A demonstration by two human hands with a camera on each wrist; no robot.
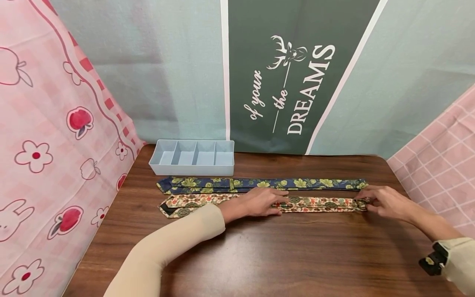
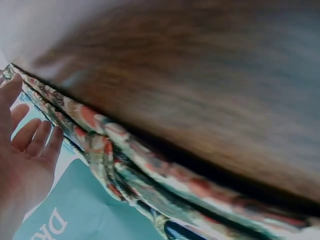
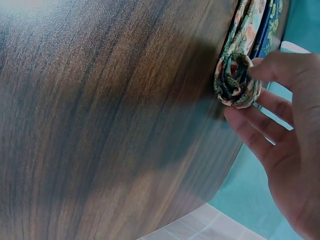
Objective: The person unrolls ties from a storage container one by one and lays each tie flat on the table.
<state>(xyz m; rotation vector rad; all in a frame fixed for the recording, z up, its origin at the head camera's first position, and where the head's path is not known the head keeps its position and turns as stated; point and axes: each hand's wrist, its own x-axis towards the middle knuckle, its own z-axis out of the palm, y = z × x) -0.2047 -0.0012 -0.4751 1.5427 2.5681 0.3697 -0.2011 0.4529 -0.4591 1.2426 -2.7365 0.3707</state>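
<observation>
A cream necktie [image 1: 315, 203] with a red and green pattern lies lengthwise on the table, its pointed wide end to the left. My left hand [image 1: 261, 201] lies across its middle; in the left wrist view that hand's fingers [image 2: 37, 137] look loose and extended. At the tie's right end my right hand [image 1: 387, 203] pinches a small coil. The right wrist view shows this rolled end [image 3: 236, 82] between thumb and fingers. Just behind and parallel lies a navy necktie [image 1: 263, 184] with yellow-green flowers.
A pale blue tray [image 1: 193, 170] with several compartments stands at the back left of the brown wooden table [image 1: 282, 255]. Printed cloth [image 1: 178, 82] hangs along the back, and pink patterned cloth [image 1: 33, 123] covers the left side.
</observation>
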